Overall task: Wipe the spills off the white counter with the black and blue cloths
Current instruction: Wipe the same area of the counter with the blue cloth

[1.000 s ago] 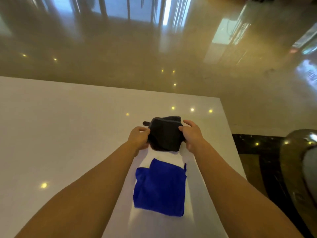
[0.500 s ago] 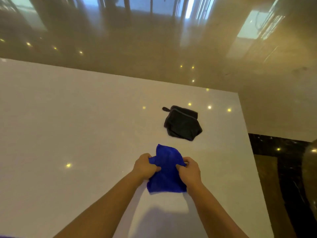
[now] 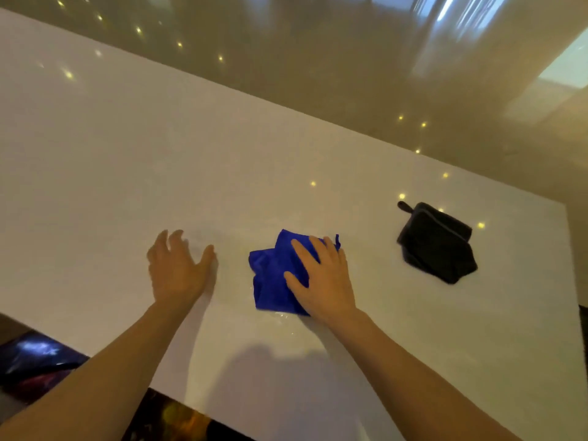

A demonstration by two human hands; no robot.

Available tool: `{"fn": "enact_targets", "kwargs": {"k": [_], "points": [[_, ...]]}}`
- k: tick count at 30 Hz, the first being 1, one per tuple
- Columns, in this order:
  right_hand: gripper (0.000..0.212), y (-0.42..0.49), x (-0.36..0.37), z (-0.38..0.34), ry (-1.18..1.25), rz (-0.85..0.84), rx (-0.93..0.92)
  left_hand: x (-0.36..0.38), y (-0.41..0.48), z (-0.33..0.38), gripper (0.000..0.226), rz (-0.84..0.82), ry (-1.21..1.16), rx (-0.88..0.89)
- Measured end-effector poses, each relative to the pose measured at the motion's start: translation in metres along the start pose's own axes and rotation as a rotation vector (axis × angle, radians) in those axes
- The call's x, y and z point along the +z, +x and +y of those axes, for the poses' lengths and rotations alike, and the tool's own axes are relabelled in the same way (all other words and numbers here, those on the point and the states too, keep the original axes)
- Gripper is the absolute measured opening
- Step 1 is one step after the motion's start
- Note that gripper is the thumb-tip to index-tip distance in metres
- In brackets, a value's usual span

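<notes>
A crumpled blue cloth point(image 3: 270, 275) lies on the white counter point(image 3: 127, 160) near its front middle. My right hand point(image 3: 321, 278) presses flat on the cloth's right half, fingers spread. A thin wet smear point(image 3: 283, 315) glistens at the cloth's near edge. My left hand point(image 3: 178, 268) rests palm down on the bare counter to the cloth's left, fingers apart, holding nothing. A folded black cloth point(image 3: 436, 243) sits by itself further right, near the counter's right end.
The counter's right edge point(image 3: 572, 281) and near edge point(image 3: 197, 412) drop to a glossy floor point(image 3: 350, 58). Dark patterned fabric point(image 3: 35, 361) shows below the near edge at the lower left. Ceiling lights reflect as small bright dots on the counter.
Both hands left the black cloth, then gripped the blue one. Now the left hand has let go and lies flat on the counter; the right hand presses the blue cloth down.
</notes>
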State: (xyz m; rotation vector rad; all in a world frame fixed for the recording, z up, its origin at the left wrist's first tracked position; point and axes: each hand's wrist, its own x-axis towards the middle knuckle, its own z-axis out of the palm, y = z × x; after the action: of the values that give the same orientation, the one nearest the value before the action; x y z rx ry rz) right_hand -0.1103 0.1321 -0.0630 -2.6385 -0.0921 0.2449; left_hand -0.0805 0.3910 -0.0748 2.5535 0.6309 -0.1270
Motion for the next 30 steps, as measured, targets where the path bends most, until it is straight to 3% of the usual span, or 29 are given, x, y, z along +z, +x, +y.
{"fn": "enact_targets", "kwargs": {"k": [3,5,9,15,19,21,25,28,30], "points": [[0.074,0.020,0.039,-0.006,-0.222,-0.207,-0.055,0.012,-0.001,-0.056,0.091,-0.063,0.342,-0.086],[0.079,0.033,0.056,-0.009,-0.296,-0.176,-0.058,0.022,-0.006,-0.069,0.090,-0.038,0.354,-0.076],[0.077,0.089,0.049,0.016,-0.362,-0.120,-0.290,0.023,-0.004,-0.068,0.087,-0.010,0.325,-0.059],[0.082,0.237,0.017,0.022,-0.362,0.012,0.075,0.019,-0.004,-0.067,0.088,0.009,0.298,-0.050],[0.073,0.186,0.036,0.002,-0.366,0.078,0.097,0.016,-0.004,-0.061,0.090,-0.019,0.304,-0.068],[0.071,0.095,0.069,-0.021,-0.331,0.059,-0.037,0.013,-0.004,-0.059,0.090,-0.012,0.301,-0.085],[0.077,-0.087,0.121,-0.046,-0.325,-0.225,-0.564,0.012,-0.003,-0.059,0.090,-0.030,0.294,-0.086],[0.065,-0.051,0.105,-0.026,-0.302,-0.400,-1.024,0.012,-0.003,-0.058,0.090,-0.028,0.305,-0.087],[0.061,0.012,0.088,-0.023,-0.241,-0.406,-1.146,0.012,-0.003,-0.060,0.090,-0.019,0.292,-0.083]]}}
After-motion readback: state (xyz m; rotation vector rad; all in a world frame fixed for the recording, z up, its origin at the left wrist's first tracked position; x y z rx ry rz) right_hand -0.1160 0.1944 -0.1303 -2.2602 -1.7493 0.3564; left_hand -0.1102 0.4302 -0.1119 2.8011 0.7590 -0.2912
